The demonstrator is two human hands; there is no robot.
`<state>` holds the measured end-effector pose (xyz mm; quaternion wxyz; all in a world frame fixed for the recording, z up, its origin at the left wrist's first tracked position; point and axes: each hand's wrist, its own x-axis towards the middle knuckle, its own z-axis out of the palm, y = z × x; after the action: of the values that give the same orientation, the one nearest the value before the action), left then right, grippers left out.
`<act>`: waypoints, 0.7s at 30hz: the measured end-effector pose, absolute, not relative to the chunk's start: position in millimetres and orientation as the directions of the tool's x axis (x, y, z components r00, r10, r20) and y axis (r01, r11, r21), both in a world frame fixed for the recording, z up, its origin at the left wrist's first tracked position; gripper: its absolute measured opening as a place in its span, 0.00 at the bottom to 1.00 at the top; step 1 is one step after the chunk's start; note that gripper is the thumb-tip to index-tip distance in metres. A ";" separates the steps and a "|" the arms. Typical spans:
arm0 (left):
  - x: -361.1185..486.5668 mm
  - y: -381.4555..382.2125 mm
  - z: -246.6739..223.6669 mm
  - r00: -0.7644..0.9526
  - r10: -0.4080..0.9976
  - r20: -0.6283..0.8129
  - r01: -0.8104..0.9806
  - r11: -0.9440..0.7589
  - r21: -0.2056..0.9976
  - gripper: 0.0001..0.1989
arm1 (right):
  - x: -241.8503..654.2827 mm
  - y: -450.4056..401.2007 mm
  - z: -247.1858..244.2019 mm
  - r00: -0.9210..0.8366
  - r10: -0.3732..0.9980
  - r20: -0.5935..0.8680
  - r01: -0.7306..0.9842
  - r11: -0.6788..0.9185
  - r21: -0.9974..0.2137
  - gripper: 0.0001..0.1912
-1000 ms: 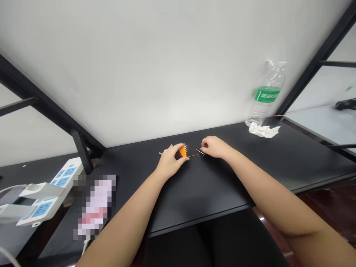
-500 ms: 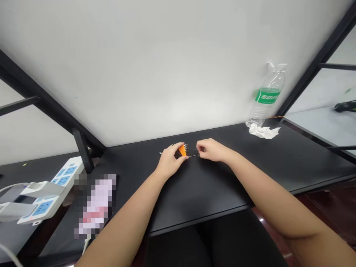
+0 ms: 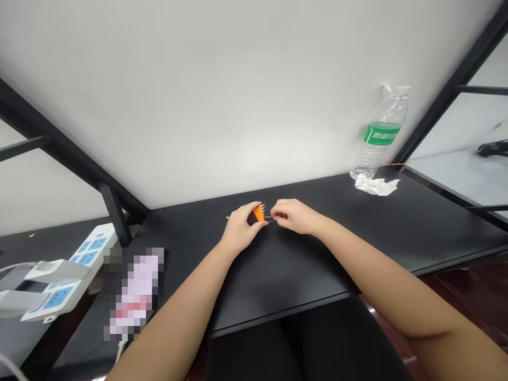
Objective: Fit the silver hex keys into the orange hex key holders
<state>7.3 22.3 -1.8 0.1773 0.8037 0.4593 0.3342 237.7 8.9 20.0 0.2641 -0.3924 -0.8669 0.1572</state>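
Note:
My left hand [image 3: 239, 228] is closed around an orange hex key holder [image 3: 259, 213], gripping it between thumb and fingers just above the black desk. Several thin metal key ends [image 3: 264, 208] stick out on its right side. Just right of the holder, my right hand [image 3: 296, 216] is closed in a pinch. A thin hex key [image 3: 268, 217] runs from the holder to those fingertips, and another thin rod [image 3: 272, 221] lies just below it. The fingers hide the far ends of both.
At the back right, a clear bottle with a green label [image 3: 381, 133] leans by the wall, with a crumpled tissue [image 3: 377, 185] before it. On the left are a power strip [image 3: 89, 256] with plugs and a blurred-out flat object [image 3: 137, 291]. Black frame bars [image 3: 113, 211] rise at both sides.
My right hand has moved left, up to the holder, and now pinches a thin key there. My left hand keeps its hold on the orange holder. The view has shifted slightly.

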 end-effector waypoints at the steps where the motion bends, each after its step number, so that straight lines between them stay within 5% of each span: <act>1: 7.2 22.2 -1.6 0.360 0.854 0.376 0.627 -0.520 0.580 0.27 | 237.7 8.5 20.2 -0.558 0.761 0.330 0.604 0.645 -0.468 0.07; 9: 8.9 20.9 -5.5 0.450 0.825 0.342 0.627 -0.564 0.537 0.27 | 233.9 3.8 19.9 -0.610 0.729 0.312 0.638 0.685 -0.352 0.10; 17: 10.9 18.5 -0.6 0.495 0.809 0.318 0.570 -0.578 0.584 0.20 | 214.1 0.2 12.9 -0.522 0.772 0.361 0.461 0.612 -0.642 0.06; 21: 9.3 20.3 -3.7 0.436 0.832 0.343 0.586 -0.552 0.593 0.25 | 223.8 5.9 13.6 -0.462 0.814 0.352 0.548 0.574 -0.609 0.04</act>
<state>9.3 20.3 -3.7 0.1973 0.8241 0.4303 0.3111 223.8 5.9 13.6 0.3165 -0.4111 -0.8286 0.2102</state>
